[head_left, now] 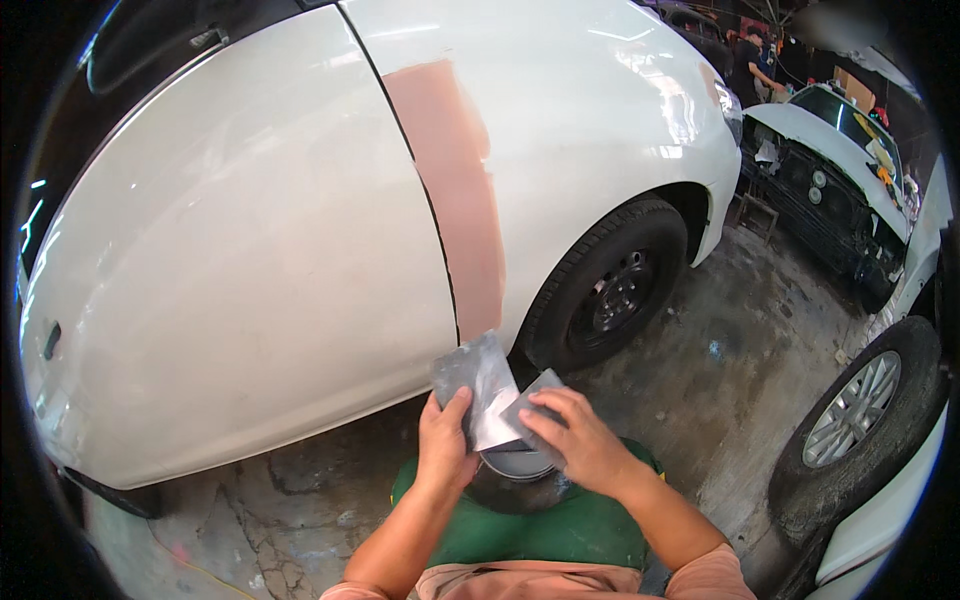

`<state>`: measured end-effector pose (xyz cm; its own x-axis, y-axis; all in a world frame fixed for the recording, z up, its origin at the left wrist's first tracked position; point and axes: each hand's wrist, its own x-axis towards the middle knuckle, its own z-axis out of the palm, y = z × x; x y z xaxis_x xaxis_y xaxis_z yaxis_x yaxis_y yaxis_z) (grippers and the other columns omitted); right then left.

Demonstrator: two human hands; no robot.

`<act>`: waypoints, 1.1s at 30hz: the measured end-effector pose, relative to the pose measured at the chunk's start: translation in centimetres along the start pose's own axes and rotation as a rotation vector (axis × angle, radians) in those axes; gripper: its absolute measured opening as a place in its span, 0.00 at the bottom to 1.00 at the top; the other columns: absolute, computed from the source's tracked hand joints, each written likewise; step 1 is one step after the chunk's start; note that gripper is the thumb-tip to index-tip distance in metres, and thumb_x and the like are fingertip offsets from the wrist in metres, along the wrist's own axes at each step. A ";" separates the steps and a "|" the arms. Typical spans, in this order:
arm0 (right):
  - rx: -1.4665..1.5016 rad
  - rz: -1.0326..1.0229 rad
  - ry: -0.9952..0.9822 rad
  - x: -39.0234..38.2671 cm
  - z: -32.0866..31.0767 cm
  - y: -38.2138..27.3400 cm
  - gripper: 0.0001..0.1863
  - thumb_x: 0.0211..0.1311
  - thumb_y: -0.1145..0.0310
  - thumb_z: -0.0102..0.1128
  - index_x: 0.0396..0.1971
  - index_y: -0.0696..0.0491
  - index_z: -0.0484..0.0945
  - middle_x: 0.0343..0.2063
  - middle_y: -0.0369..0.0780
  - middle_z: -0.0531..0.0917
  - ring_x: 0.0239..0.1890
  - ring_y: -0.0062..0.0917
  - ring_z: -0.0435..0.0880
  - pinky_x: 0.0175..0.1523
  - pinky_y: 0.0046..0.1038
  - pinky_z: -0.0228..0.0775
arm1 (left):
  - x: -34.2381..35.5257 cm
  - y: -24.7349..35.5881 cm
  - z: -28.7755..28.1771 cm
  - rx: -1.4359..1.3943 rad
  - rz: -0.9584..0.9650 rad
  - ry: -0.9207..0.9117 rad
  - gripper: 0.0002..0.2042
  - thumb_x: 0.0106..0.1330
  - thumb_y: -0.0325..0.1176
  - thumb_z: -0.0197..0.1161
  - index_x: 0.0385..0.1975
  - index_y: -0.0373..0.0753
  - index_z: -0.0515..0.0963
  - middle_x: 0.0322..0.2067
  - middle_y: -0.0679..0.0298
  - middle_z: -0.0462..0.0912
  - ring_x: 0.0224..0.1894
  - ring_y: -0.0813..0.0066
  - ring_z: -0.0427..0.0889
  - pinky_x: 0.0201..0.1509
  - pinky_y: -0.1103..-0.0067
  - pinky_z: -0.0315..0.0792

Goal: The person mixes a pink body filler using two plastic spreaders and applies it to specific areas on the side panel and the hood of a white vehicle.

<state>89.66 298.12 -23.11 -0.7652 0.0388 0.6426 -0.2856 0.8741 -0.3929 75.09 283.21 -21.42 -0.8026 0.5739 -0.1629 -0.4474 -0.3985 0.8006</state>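
Observation:
My left hand [446,440] grips a flat grey metal plate [478,368] by its lower left edge, thumb on top. My right hand [578,438] holds a smaller grey spreader [541,388], its edge against or just over the plate's right side. A shiny pale patch shows on the plate there. Under both hands sits a round can [518,464] between my knees, partly hidden. Ahead of the plate, a band of pinkish filler [455,190] runs down the white car's fender [560,110], along the gap beside the door [260,240].
The car's front wheel [612,290] stands just right of the filler band. Another wheel [852,410] is at the right. Farther back is a white car [820,165] with its front end stripped, and a person [752,65] stands near it. The concrete floor [700,350] is stained.

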 end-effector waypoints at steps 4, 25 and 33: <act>-0.201 0.113 -0.027 1.8 -2.1 4.4 0.25 0.59 0.81 0.53 0.59 0.53 0.75 0.59 0.49 0.74 0.64 0.47 0.72 0.71 0.44 0.62 | 2.3 5.8 -3.0 -0.101 0.084 -0.006 0.19 0.71 0.33 0.61 0.59 0.36 0.70 0.51 0.56 0.81 0.51 0.61 0.84 0.57 0.60 0.80; -0.759 -0.333 0.321 33.2 -10.4 8.1 0.22 0.62 0.80 0.49 0.56 0.51 0.77 0.58 0.37 0.80 0.62 0.35 0.75 0.67 0.44 0.64 | 16.2 30.8 0.1 0.092 0.639 -0.908 0.24 0.78 0.40 0.47 0.56 0.19 0.71 0.56 0.44 0.78 0.71 0.46 0.66 0.81 0.57 0.54; -0.813 -0.219 0.228 19.0 -1.1 12.1 0.23 0.61 0.70 0.56 0.58 0.51 0.77 0.60 0.36 0.77 0.65 0.33 0.71 0.71 0.53 0.58 | 17.0 31.3 -0.3 0.142 0.662 -1.060 0.23 0.78 0.39 0.47 0.58 0.21 0.71 0.59 0.44 0.77 0.73 0.47 0.64 0.83 0.58 0.51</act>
<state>72.31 309.95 -14.88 -0.5819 -0.1510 0.7991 0.1543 0.9443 0.2908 47.31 280.32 0.69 -0.1165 0.6118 0.7824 0.0187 -0.7862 0.6177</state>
